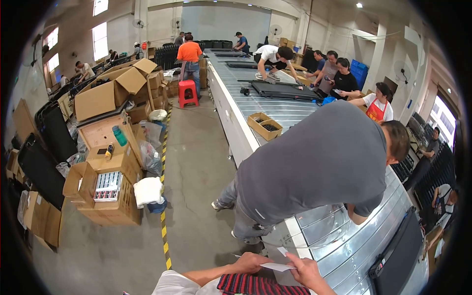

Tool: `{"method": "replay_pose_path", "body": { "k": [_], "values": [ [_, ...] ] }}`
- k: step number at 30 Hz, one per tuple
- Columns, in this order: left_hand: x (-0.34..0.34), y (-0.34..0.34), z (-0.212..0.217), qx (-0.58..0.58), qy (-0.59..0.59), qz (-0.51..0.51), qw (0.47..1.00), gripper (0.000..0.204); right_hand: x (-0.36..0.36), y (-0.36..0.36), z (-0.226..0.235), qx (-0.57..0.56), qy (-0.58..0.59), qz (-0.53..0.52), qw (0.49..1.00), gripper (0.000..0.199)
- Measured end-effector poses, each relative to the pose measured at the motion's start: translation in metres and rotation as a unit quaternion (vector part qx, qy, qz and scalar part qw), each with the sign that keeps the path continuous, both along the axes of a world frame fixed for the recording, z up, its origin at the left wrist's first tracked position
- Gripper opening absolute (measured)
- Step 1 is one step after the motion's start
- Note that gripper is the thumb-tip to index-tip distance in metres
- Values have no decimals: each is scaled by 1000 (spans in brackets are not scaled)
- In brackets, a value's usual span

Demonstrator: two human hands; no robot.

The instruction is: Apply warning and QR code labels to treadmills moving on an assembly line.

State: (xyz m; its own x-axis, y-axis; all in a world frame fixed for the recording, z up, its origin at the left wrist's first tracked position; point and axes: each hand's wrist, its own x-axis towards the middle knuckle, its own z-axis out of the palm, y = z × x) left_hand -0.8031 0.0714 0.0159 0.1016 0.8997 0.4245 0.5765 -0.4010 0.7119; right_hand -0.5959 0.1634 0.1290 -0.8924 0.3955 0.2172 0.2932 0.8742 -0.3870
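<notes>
At the bottom centre, my left hand (250, 263) is closed, with a thin white edge of paper showing beside its fingers. My right hand (306, 271) pinches a white paper slip (277, 266), which spans the gap toward the left hand. A smaller white piece (282, 250) stands up by the right fingertips. Below the hands lies a red-and-black striped cloth (258, 284) across my front. Directly ahead, a person in a grey shirt (314, 157) leans over the slatted metal conveyor (339, 243), hiding part of it; that person's hands are out of sight.
A black flat panel (400, 253) lies on the conveyor at right. Farther along are a divided carton (264, 126) of small dark parts and another black panel (282, 90) with people around it. Stacked cartons (110, 209) and a red stool (188, 93) stand left, beyond yellow-black floor tape (165, 236).
</notes>
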Motion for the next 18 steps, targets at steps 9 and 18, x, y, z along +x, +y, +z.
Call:
{"method": "replay_pose_path", "body": {
  "k": [9, 18],
  "values": [
    [46, 17, 4, -40, 55, -10, 998, 38, 56, 2, -5, 33, 3, -46, 998, 60],
    [159, 68, 17, -25, 32, -173, 984, 41, 195, -2, -28, -70, -46, -193, 978, 61]
  ]
}}
